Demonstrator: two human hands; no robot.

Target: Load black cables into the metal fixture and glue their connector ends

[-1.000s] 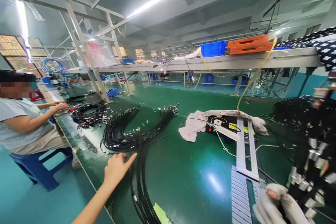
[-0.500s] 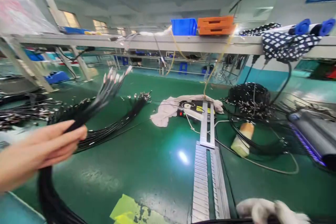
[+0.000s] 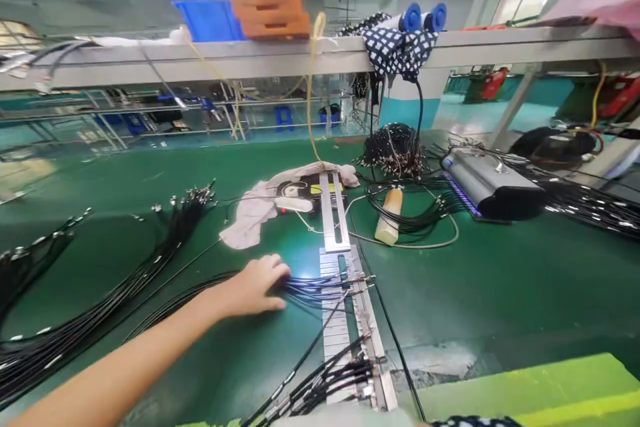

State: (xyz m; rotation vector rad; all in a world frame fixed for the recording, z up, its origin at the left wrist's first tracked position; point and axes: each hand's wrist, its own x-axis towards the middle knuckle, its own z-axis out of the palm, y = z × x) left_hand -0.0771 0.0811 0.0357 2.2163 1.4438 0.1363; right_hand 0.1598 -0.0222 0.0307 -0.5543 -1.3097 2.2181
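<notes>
- Evidently the green desk [image 3: 475, 293] is the largest thing, spreading beneath and around both hands.
- Beyond the hands runs a long shelf [image 3: 240, 67], bearing a blue bin [image 3: 210, 20] and orange trays [image 3: 270, 13].
- To the left of the left hand lies a separate black cable bundle [image 3: 115, 293], apart from the metal fixture.
- Ahead and to the right sits a silver housing [image 3: 493, 183] with a violet glow along its lower edge.
- Just right of the left hand stretches the ribbed metal fixture [image 3: 334, 330]. Black cables [image 3: 310, 285] run from that hand across it, their tips reaching its far rail. A second cable group [image 3: 305, 387] lies across it nearer the wearer. Two groups thus seem placed, the bundle at left not; whether either is fully seated cannot be told.
- The left hand [image 3: 256, 285] is partly curled over the first cables, thumb apart from fingers; gripping or merely resting is unclear.
- The right hand is perhaps the pale shape [image 3: 345, 417] at the bottom edge; its opening and any hold cannot be told.
- Smallest, ahead, is a yellow label [image 3: 320, 188]; no writing or brand is readable.
</notes>
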